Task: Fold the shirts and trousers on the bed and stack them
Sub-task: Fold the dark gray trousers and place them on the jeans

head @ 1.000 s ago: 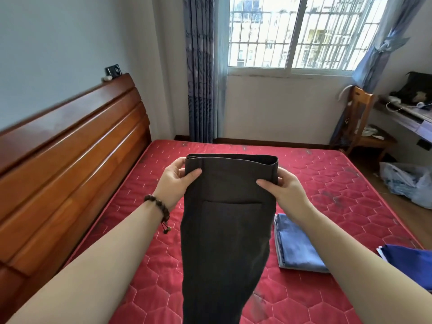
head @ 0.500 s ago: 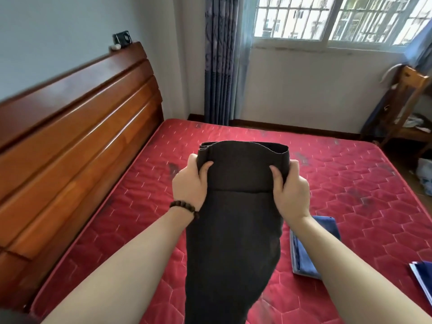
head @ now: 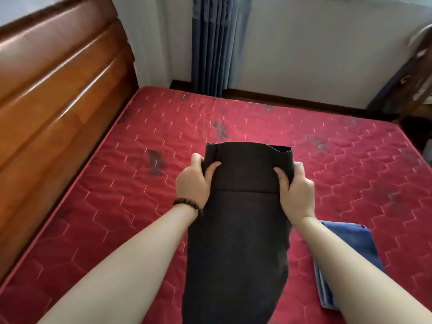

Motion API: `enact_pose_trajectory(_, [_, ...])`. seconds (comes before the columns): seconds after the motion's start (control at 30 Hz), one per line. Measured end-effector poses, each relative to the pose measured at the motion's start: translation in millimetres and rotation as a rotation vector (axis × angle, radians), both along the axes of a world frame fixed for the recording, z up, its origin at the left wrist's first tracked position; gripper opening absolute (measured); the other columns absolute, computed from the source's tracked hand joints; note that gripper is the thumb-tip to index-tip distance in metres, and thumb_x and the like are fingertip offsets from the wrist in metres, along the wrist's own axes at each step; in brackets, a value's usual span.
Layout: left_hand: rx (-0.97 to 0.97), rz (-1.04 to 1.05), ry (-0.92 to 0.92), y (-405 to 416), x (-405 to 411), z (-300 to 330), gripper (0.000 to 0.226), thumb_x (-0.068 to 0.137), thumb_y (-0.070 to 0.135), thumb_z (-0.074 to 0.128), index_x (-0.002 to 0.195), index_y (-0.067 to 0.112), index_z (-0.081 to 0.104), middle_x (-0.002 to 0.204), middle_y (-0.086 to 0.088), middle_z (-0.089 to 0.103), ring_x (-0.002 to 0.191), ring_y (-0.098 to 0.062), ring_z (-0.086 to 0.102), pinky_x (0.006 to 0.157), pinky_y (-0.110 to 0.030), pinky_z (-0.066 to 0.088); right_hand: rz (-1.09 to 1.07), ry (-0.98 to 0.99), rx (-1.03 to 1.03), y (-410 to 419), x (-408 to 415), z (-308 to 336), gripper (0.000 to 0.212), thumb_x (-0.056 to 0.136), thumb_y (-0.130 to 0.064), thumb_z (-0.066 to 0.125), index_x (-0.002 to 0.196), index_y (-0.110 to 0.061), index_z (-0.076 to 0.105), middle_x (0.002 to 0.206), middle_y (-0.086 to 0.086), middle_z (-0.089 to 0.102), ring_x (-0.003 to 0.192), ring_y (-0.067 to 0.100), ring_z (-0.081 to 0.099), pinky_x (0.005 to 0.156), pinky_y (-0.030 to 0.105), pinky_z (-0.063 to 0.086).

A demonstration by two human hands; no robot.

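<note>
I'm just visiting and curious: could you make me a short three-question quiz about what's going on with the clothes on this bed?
1. True or false: only one hand holds the dark trousers.
2. Which wrist wears the beaded bracelet: A) left, B) right, C) neither?
3. Fill in: the folded blue garment lies on the red mattress to the person's ____ side.

Key
1. False: the left hand and right hand each grip a side near the top edge.
2. A.
3. Right, partly hidden by the right forearm.
</note>
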State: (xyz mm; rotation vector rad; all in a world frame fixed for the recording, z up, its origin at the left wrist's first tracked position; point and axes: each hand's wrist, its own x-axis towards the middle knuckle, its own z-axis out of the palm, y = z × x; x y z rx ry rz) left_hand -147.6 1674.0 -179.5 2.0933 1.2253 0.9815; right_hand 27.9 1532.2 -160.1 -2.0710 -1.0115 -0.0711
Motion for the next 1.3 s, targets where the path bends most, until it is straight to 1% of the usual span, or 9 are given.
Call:
enact_pose_trajectory(0.37, [-0.005,0.084,0.195,106,70,-198,0.047,0.091,0.052,0.051,0.101,0.007,0.047,0.064,-0.001,0.049,0.063,-0.034,0.059,0.054,-0.033,0.034,0.016,0.222,-0.131,119,84,-201,0.033,0.092,-0.046,0.057,0.096,-0.013,0.053,0.075,0.003,0.063,0.072,0.028,0.057,0.063,0.038,0.045])
enact_pose_trajectory(0.47, [-0.098,0.063,0.22,122,79,-248,0.047,0.092,0.052,0.051,0.109,0.009,0.045,0.073,-0.006,0.056,0.072,-0.036,0.061,0.058,-0.034,0.038,-0.025,0.292,-0.206,136,102,-250,0.039,0.091,-0.051,0.055,0.105,-0.015,0.053,0.075,-0.003,0.057,0.079,0.027,0.055,0.067,0.033,0.037])
enact_pose_trajectory(0.6, [-0.456,0.011,0.502,126,72,-317,0.056,0.095,0.053,0.043,0.13,0.01,0.037,0.114,-0.017,0.062,0.104,-0.036,0.059,0.079,-0.037,0.042,-0.031,0.489,-0.532,123,116,-321,0.064,0.093,-0.054,0.049,0.139,-0.01,0.04,0.124,0.018,0.058,0.119,0.034,0.052,0.087,0.032,0.036])
enact_pose_trajectory(0.7, [-0.513,0.04,0.607,116,60,-346,0.054,0.097,0.05,0.041,0.13,0.007,0.039,0.12,-0.021,0.061,0.108,-0.038,0.058,0.083,-0.039,0.043,-0.036,0.499,-0.691,106,109,-355,0.066,0.094,-0.054,0.048,0.138,-0.005,0.04,0.133,0.021,0.054,0.124,0.036,0.049,0.096,0.035,0.038])
enact_pose_trajectory(0.83, [-0.518,0.07,0.627,103,58,-362,0.047,0.094,0.053,0.046,0.105,0.007,0.048,0.112,-0.018,0.063,0.104,-0.038,0.059,0.08,-0.039,0.044,-0.091,0.431,-0.685,100,83,-374,0.047,0.094,-0.055,0.047,0.107,-0.01,0.048,0.11,0.014,0.064,0.099,0.033,0.057,0.075,0.036,0.038])
enact_pose_trajectory(0.93, [-0.476,0.057,0.579,93,59,-361,0.042,0.093,0.05,0.05,0.082,0.011,0.041,0.098,-0.018,0.064,0.094,-0.039,0.059,0.07,-0.037,0.039,-0.075,0.454,-0.609,106,66,-373,0.03,0.098,-0.038,0.047,0.099,-0.009,0.043,0.099,0.017,0.062,0.083,0.033,0.052,0.067,0.036,0.037])
enact_pose_trajectory(1.1, [-0.257,0.097,0.393,105,71,-341,0.043,0.093,0.048,0.051,0.079,0.011,0.035,0.07,-0.014,0.055,0.075,-0.041,0.058,0.058,-0.036,0.031,-0.014,0.226,-0.371,122,75,-346,0.017,0.1,-0.024,0.044,0.094,-0.009,0.038,0.079,0.024,0.059,0.074,0.043,0.055,0.06,0.043,0.037])
enact_pose_trajectory(1.17, [-0.244,0.116,0.349,119,84,-335,0.045,0.092,0.051,0.052,0.082,0.011,0.036,0.066,-0.005,0.048,0.073,-0.037,0.057,0.058,-0.035,0.031,-0.02,0.223,-0.34,135,89,-339,0.019,0.1,-0.027,0.046,0.099,-0.008,0.041,0.082,0.023,0.061,0.078,0.043,0.056,0.061,0.041,0.035])
enact_pose_trajectory(1.3, [-0.443,0.16,0.408,130,92,-345,0.044,0.092,0.051,0.053,0.109,0.011,0.045,0.101,-0.011,0.063,0.095,-0.034,0.061,0.07,-0.033,0.038,-0.082,0.33,-0.65,138,112,-347,0.055,0.097,-0.046,0.045,0.136,-0.009,0.036,0.126,0.022,0.052,0.115,0.04,0.051,0.086,0.043,0.04])
